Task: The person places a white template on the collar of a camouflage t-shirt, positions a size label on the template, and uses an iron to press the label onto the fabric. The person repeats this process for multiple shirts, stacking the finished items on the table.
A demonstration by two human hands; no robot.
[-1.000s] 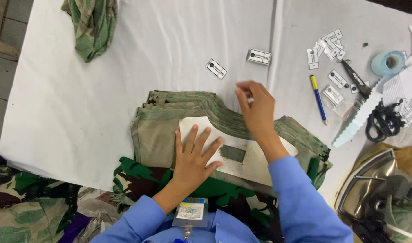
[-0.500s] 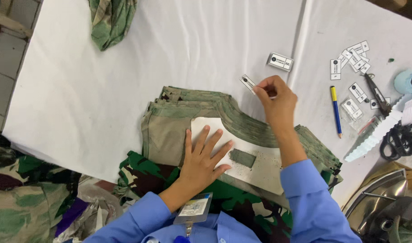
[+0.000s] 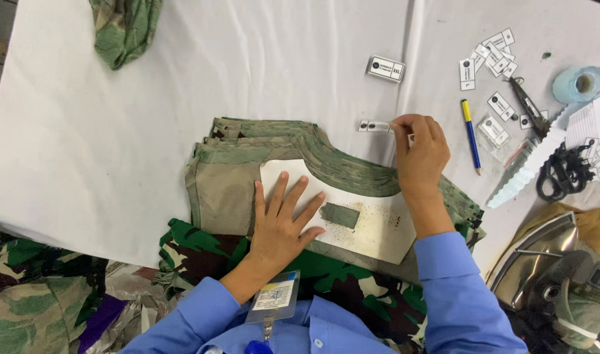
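Looking down at a white surface (image 3: 116, 131) with a stack of camo garment pieces (image 3: 247, 157) lying on it, and I'm using that stack as the anchor for everything; a white card template (image 3: 372, 229) is lying on top of the stack with a small grey-green patch (image 3: 340, 214) sitting on it; the left hand (image 3: 280, 219) is resting flat on the template's left part, fingers spread wide, holding nothing, just pressing the thing down, fingertips just beside the patch; the right hand (image 3: 418, 154) is hovering at the stack's upper right edge, fingers pinched narrow on a small label strip (image 3: 373, 126) that's lying on the surface just beyond the stack; so my read is that the label-picking step is the one in hand; the next move looks like it's calling for a clean lift of that one strip without crumpling it, while the left hand is keeping the template from sliding; further right of the stack there's a blue and yellow pencil (image 3: 470, 134), a scatter of loose size labels (image 3: 490, 56), a boxed label (image 3: 386, 68), black scissors (image 3: 562, 174) and a pale blue tape roll (image 3: 578, 84); another camo piece (image 3: 123, 29) is bunched far above the stack's left side; an iron (image 3: 555, 275) is sitting below right of it.
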